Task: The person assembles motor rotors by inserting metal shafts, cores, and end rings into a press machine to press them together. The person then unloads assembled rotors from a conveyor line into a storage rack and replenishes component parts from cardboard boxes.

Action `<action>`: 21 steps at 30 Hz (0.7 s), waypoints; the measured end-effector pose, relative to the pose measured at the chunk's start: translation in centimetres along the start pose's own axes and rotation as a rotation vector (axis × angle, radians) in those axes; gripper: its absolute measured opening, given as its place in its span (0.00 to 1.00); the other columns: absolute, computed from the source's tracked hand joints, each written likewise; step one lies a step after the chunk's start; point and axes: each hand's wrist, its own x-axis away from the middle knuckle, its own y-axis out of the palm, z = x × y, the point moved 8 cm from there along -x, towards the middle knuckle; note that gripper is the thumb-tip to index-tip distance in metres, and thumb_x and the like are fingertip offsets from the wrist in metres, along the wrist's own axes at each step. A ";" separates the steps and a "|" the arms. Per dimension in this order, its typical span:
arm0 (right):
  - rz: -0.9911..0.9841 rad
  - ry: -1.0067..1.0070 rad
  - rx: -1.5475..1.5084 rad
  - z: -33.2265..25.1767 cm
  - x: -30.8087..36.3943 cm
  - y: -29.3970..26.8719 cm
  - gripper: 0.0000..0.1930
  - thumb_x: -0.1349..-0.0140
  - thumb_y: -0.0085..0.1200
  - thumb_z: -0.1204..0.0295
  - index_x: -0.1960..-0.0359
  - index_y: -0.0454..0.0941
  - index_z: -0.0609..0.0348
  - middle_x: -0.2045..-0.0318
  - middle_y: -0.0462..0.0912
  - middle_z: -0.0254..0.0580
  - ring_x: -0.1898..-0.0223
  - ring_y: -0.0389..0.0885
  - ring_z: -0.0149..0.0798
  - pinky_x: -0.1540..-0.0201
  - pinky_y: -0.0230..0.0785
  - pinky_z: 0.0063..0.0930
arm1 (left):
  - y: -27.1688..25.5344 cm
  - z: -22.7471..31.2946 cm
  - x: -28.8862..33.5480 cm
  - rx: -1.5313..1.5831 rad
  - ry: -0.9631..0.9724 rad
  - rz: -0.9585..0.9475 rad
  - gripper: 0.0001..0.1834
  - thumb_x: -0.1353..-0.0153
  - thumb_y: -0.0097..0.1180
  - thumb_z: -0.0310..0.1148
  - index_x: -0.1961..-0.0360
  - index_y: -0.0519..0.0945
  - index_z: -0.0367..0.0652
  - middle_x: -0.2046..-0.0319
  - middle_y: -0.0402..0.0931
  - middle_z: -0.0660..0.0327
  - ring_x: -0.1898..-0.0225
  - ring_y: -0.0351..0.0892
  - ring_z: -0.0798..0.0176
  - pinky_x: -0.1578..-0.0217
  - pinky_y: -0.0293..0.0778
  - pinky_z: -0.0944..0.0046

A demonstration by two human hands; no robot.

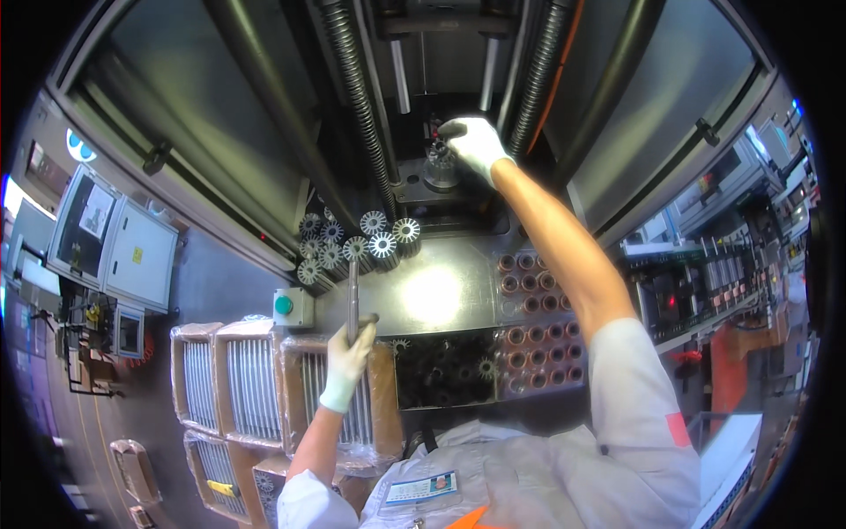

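Note:
My left hand (348, 357), in a white glove with dark fingertips, is closed around a long steel shaft (353, 291). The shaft points away from me, its far end overlapping a group of slotted round metal cores (382, 245); whether it touches one I cannot tell. My right hand (478, 144), gloved the same way, reaches far into the machine with its fingers curled together. It is at the top of a round metal fixture (441, 172) on the machine's dark base. What the right fingers grip, if anything, is too small and dark to make out.
Copper-coloured rings (533, 357) sit in clear trays at right of the steel worktop (441, 304). A green button box (293, 307) stands left. Wrapped boxes of shafts (254, 379) lie nearer, beside a dark bin (445, 370). Threaded columns (357, 97) flank the fixture.

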 end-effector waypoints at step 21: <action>-0.063 -0.333 0.218 -2.8 18.3 -8.7 0.14 0.35 0.53 0.71 0.49 0.80 0.56 0.60 0.79 0.49 0.57 0.81 0.53 0.53 0.74 0.41 | 18.1 22.9 -16.8 0.131 0.420 -0.152 0.16 0.31 0.58 0.38 0.50 0.81 0.37 0.81 0.64 0.77 0.87 0.57 0.81 0.87 0.53 0.76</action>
